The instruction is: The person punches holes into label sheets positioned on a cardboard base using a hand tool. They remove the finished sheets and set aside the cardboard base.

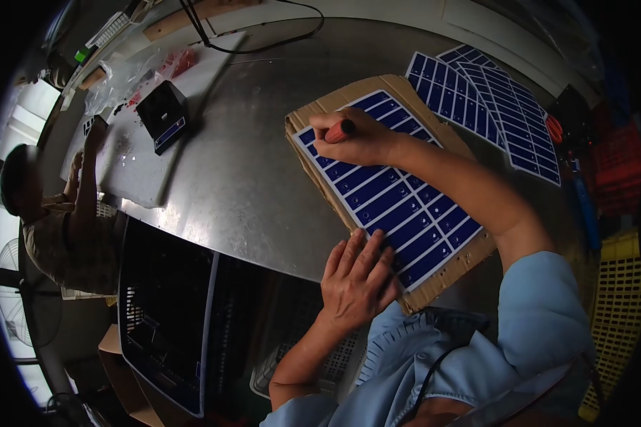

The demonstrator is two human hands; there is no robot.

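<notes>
A blue sheet with rows of white-bordered labels point(414, 226) lies on a piece of brown cardboard point(310, 114) on the metal table. My right hand point(356, 139) is closed around a tool with a red handle point(340, 130), over the upper left part of the sheet. The tool's tip is hidden under the hand, so its exact kind does not show. Along the sheet's lower left edge rests my left hand point(360, 274), fingers stretched out and slightly apart, holding nothing. Small round marks show on many of the labels.
More blue label sheets point(477, 107) overlap at the table's far right. On the left, a black box point(162, 114) stands on a white board point(132, 174) near plastic bags. A co-worker point(64, 220) is at the left edge. Yellow point(616, 306) and black crates point(167, 313) flank the table.
</notes>
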